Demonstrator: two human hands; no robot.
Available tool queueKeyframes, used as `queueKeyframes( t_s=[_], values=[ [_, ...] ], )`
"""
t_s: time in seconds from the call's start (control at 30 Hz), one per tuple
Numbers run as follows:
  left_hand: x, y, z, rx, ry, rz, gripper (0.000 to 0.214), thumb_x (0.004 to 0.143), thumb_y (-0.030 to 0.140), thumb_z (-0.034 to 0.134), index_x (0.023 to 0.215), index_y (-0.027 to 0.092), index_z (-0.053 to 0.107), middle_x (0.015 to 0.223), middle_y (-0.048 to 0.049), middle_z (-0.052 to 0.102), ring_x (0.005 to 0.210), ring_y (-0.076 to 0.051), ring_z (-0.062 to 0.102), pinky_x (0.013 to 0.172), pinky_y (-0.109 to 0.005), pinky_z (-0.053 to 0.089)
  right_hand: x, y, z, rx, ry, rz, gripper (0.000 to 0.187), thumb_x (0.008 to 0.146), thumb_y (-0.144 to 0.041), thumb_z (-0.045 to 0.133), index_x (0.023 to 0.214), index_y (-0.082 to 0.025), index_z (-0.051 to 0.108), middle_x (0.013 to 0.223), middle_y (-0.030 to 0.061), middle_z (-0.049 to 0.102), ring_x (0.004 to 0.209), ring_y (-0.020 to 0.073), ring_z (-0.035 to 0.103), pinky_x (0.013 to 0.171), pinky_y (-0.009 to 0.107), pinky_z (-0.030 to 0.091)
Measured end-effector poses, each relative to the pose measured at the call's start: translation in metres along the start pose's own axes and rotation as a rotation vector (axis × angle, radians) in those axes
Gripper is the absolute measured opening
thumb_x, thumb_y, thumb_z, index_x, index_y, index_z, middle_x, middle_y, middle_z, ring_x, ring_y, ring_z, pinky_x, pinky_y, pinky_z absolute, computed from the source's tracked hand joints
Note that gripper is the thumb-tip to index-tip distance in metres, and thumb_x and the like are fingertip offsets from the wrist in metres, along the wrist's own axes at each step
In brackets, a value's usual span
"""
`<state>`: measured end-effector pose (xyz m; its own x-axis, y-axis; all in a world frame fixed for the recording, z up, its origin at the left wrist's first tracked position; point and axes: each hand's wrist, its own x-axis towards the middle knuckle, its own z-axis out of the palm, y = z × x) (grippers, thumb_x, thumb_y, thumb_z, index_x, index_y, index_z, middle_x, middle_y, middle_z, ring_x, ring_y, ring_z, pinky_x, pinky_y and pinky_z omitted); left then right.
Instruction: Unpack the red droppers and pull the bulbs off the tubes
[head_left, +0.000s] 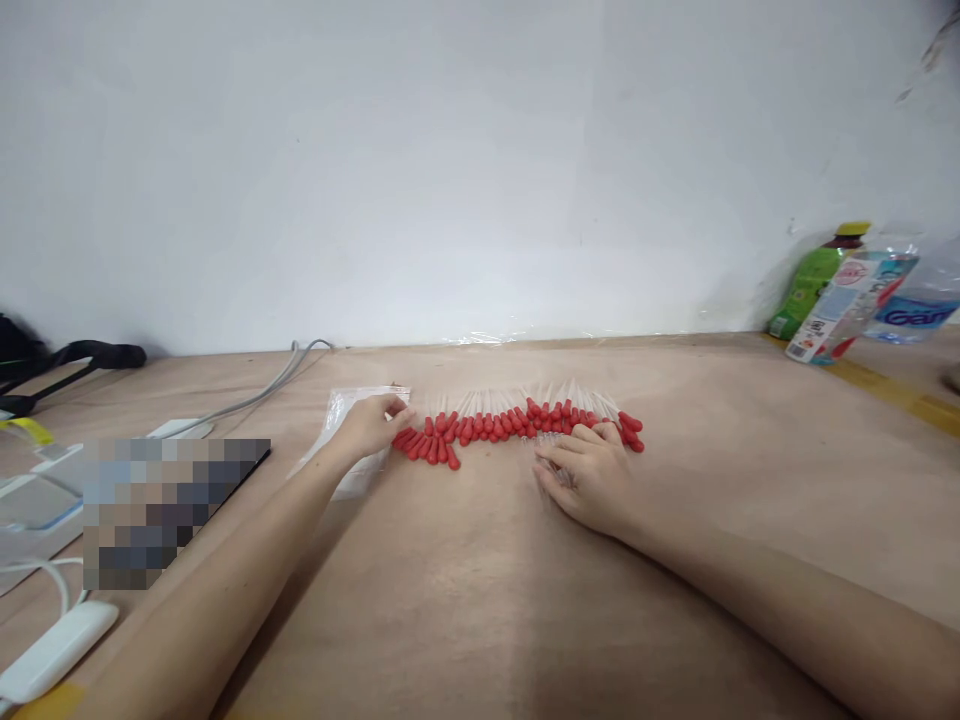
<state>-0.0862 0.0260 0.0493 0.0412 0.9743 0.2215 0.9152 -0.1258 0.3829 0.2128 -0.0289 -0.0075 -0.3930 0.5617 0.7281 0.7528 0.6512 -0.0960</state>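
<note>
Droppers with red rubber bulbs [491, 425] lie in a long row across the middle of the table, their clear thin tubes pointing toward the wall. My left hand [373, 424] is at the row's left end, fingers curled in beside the leftmost bulbs. Whatever its fingertips pinch is hidden. A clear plastic bag [352, 486] lies partly under that hand. Near the right part of the row, my right hand [596, 478] rests low with bent fingers closed over several clear tubes [545, 476], which its fingers partly cover.
At the left are a pixelated flat object [165, 515], a white adapter [60, 650] and grey cables [262, 392]. A green bottle [814, 280], a carton-like pack [847, 305] and a clear water bottle [915, 315] are at the back right. A white wall [450, 180] borders the table.
</note>
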Motion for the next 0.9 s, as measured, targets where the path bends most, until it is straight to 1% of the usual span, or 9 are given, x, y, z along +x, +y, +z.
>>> queueKeyframes(
  t_s=[0.1,0.23,0.33,0.5,0.57,0.63,0.77,0.83,0.9],
  values=[
    [-0.003,0.008,0.008,0.019,0.070,0.089,0.031,0.071,0.048,0.049,0.072,0.019,0.060,0.079,-0.0036,0.063,0.074,-0.019,0.055,0.066,-0.028,0.039,0.001,-0.004,-0.005,0.027,-0.076,-0.002,0.018,0.077,-0.036,0.056,0.081,-0.021,0.065,0.067,0.0005,0.062,0.068,0.0150,0.046,0.072,0.034,0.025],
    [-0.007,0.015,0.022,0.079,0.131,0.242,0.035,0.072,0.053,0.051,0.070,0.019,0.058,0.071,-0.0032,0.058,0.076,-0.020,0.053,0.068,-0.030,0.040,0.000,-0.007,-0.009,0.048,-0.160,-0.028,0.031,0.074,-0.049,0.057,0.083,-0.021,0.065,0.071,0.0026,0.061,0.072,0.0161,0.046,0.073,0.036,0.025],
    [-0.010,0.017,0.028,0.102,0.156,0.265,0.035,0.073,0.053,0.052,0.067,0.019,0.056,0.071,-0.0029,0.056,0.076,-0.020,0.052,0.070,-0.031,0.040,0.000,-0.008,-0.011,0.043,-0.185,-0.031,0.036,0.072,-0.053,0.057,0.086,-0.021,0.065,0.074,0.0031,0.060,0.074,0.0168,0.047,0.074,0.037,0.025],
    [-0.012,0.021,0.034,0.097,0.174,0.224,0.027,0.074,0.044,0.053,0.065,0.019,0.057,0.073,-0.0038,0.056,0.077,-0.021,0.053,0.070,-0.033,0.041,0.000,-0.008,-0.013,0.028,-0.201,-0.034,0.039,0.071,-0.056,0.056,0.087,-0.021,0.065,0.075,0.0032,0.059,0.073,0.0169,0.047,0.075,0.038,0.026],
    [-0.013,0.022,0.036,0.067,0.204,0.201,0.025,0.073,0.042,0.053,0.063,0.019,0.056,0.070,-0.0034,0.056,0.075,-0.020,0.053,0.070,-0.033,0.041,-0.001,-0.008,-0.013,0.037,-0.181,-0.032,0.040,0.071,-0.056,0.056,0.089,-0.021,0.065,0.076,0.0032,0.059,0.073,0.0166,0.047,0.076,0.038,0.026],
    [-0.013,0.023,0.038,-0.008,0.231,0.173,0.024,0.073,0.039,0.053,0.061,0.018,0.055,0.067,-0.0024,0.057,0.071,-0.019,0.055,0.068,-0.031,0.042,-0.002,-0.007,-0.012,0.053,-0.132,-0.017,0.037,0.073,-0.053,0.056,0.090,-0.021,0.065,0.077,0.0029,0.060,0.072,0.0159,0.047,0.076,0.037,0.026],
    [-0.016,0.024,0.040,-0.137,0.286,0.121,0.021,0.075,0.036,0.049,0.065,0.018,0.054,0.069,-0.0012,0.060,0.067,-0.015,0.056,0.062,-0.026,0.044,-0.005,-0.002,-0.007,0.064,0.051,0.041,0.023,0.076,-0.042,0.057,0.084,-0.022,0.066,0.073,0.0012,0.059,0.070,0.0143,0.048,0.075,0.036,0.026],
    [-0.019,0.028,0.042,-0.247,0.349,0.116,0.019,0.074,0.034,0.050,0.066,0.017,0.053,0.071,-0.0013,0.061,0.067,-0.014,0.057,0.061,-0.024,0.045,-0.006,0.002,-0.006,0.058,0.130,0.063,0.017,0.078,-0.036,0.056,0.080,-0.022,0.066,0.071,0.0008,0.058,0.068,0.0138,0.049,0.074,0.035,0.027],
    [-0.023,0.035,0.045,-0.409,0.385,0.143,0.017,0.073,0.031,0.052,0.064,0.016,0.051,0.075,-0.0022,0.062,0.067,-0.013,0.059,0.061,-0.024,0.046,-0.007,0.005,-0.006,0.045,0.172,0.078,0.016,0.079,-0.032,0.055,0.085,-0.022,0.066,0.076,0.0019,0.058,0.072,0.0149,0.051,0.075,0.035,0.028]
  ],
)
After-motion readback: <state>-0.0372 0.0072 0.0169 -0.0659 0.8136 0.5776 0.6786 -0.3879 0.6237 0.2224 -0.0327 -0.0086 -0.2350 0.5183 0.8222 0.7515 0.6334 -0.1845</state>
